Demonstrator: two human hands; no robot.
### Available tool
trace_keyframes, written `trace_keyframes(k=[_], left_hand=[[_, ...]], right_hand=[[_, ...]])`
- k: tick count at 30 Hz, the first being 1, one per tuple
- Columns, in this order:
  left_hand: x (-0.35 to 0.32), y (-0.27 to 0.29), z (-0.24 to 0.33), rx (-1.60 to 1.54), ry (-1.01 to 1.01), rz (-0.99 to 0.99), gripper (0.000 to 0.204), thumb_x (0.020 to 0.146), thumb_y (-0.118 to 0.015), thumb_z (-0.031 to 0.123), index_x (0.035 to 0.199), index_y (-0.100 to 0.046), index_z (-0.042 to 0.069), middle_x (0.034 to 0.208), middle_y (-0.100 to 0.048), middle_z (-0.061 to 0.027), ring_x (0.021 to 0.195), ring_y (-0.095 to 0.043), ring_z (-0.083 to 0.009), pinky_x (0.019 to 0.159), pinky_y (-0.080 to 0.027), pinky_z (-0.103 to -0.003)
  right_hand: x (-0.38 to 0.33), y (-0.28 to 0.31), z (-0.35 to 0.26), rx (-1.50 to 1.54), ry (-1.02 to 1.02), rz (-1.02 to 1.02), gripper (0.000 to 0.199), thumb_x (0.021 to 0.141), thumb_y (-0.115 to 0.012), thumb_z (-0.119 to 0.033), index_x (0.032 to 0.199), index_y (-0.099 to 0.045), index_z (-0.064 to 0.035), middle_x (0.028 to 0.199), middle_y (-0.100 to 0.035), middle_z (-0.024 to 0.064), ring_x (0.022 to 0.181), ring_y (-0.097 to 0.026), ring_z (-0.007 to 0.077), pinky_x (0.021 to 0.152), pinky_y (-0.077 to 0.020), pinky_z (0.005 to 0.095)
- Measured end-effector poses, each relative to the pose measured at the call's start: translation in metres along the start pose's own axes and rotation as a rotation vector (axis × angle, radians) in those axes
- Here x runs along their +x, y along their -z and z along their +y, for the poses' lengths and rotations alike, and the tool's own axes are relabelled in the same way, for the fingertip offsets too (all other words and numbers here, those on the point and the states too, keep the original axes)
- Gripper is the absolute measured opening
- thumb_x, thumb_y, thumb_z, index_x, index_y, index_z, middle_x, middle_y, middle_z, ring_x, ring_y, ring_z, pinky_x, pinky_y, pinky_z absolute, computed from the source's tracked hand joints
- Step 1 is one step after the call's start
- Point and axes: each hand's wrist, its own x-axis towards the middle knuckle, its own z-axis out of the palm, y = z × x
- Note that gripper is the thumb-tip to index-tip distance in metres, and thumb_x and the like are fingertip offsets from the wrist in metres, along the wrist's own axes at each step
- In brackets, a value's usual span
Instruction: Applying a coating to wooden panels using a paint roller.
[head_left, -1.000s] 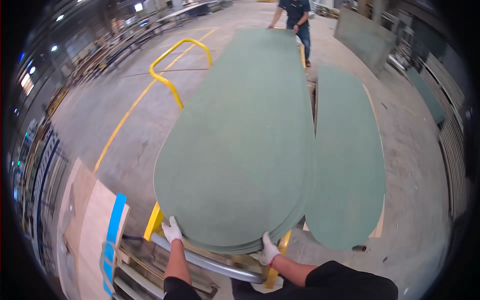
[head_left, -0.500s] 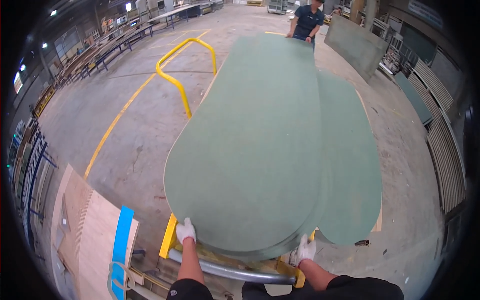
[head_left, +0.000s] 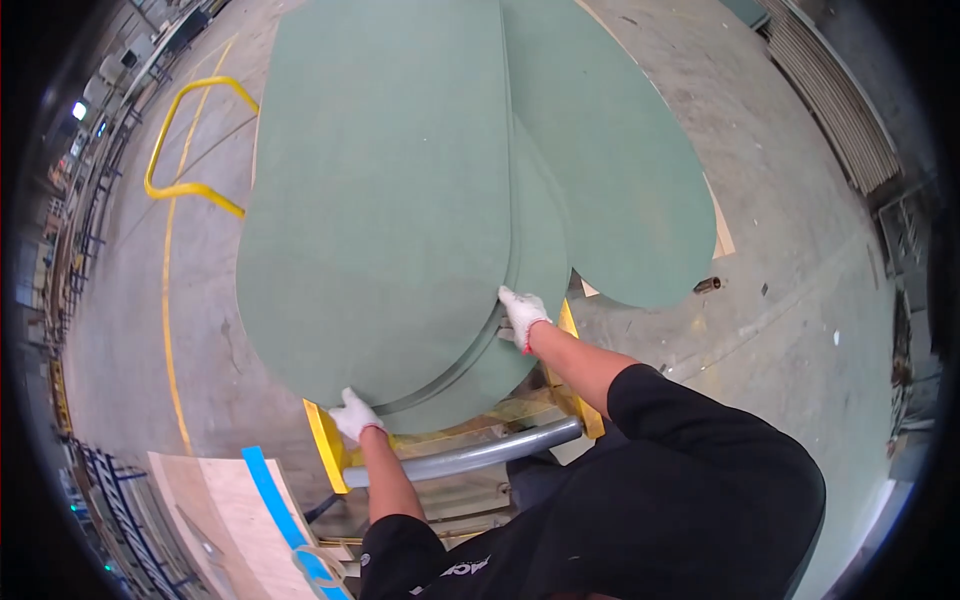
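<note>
Head view: gloved hands [head_left: 353,415] apparently clasp green board [head_left: 380,200].

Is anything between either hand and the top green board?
Nothing visible. The left hand and the right hand both already grip the near edge of the top green board, which lies on the stack.

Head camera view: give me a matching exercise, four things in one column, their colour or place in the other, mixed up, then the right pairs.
Things:
1. top board
2. left hand
3. curved rail
4. round bar

Descriptions:
A. grey, lying across below the stack
B. yellow, on the floor at upper left
C. green, uppermost of the stack
D. white-gloved, at the near edge of the boards

Pairs: 1-C, 2-D, 3-B, 4-A
</note>
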Motion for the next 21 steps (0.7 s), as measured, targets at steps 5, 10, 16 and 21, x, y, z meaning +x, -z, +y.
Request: trace_keyframes(k=[5,10,16,21], left_hand=[[-0.015,-0.03,0.027,-0.257,0.057,-0.007,0.054,0.086,-0.066,0.031,0.112,-0.059,-0.016,0.111,-0.066,-0.0261,0.093,-0.064,-0.0359,0.086,-0.051,-0.045],[0.036,-0.037,0.015,-0.72,0.399,-0.098,0.055,0.083,-0.07,0.032,0.108,-0.062,-0.016,0.105,-0.068,-0.0198,0.085,-0.063,-0.0284,0.079,-0.053,-0.043],[0.032,-0.061,0.026,-0.552,0.445,-0.022,0.057,0.086,-0.071,0.035,0.113,-0.061,-0.014,0.105,-0.068,-0.0138,0.084,-0.061,-0.0243,0.077,-0.052,-0.041],[0.032,-0.096,0.039,-0.197,0.449,0.149,0.047,0.091,-0.067,0.03,0.116,-0.061,-0.01,0.113,-0.067,-0.014,0.091,-0.064,-0.0247,0.083,-0.054,-0.042]], right_hand=[[-0.01,-0.004,-0.02,-0.048,-0.041,-0.124,0.056,0.091,-0.061,-0.047,0.121,-0.058,0.0006,0.114,-0.064,0.0218,0.102,-0.065,0.0374,0.087,-0.0533,0.0467],[0.064,0.017,-0.074,-0.596,0.685,0.301,0.058,0.091,-0.056,-0.051,0.112,-0.062,0.0027,0.109,-0.066,0.0269,0.104,-0.063,0.0424,0.09,-0.0505,0.0466],[0.262,0.036,-0.295,-0.685,0.937,0.392,0.076,0.088,-0.054,-0.062,0.12,-0.057,0.0067,0.115,-0.062,0.0317,0.111,-0.059,0.0445,0.095,-0.0468,0.0479],[0.379,-0.021,-0.413,-0.266,0.526,0.081,0.05,0.088,-0.062,-0.049,0.096,-0.062,-0.0001,0.075,-0.061,0.0092,0.063,-0.056,0.0206,0.055,-0.0451,0.0399]])
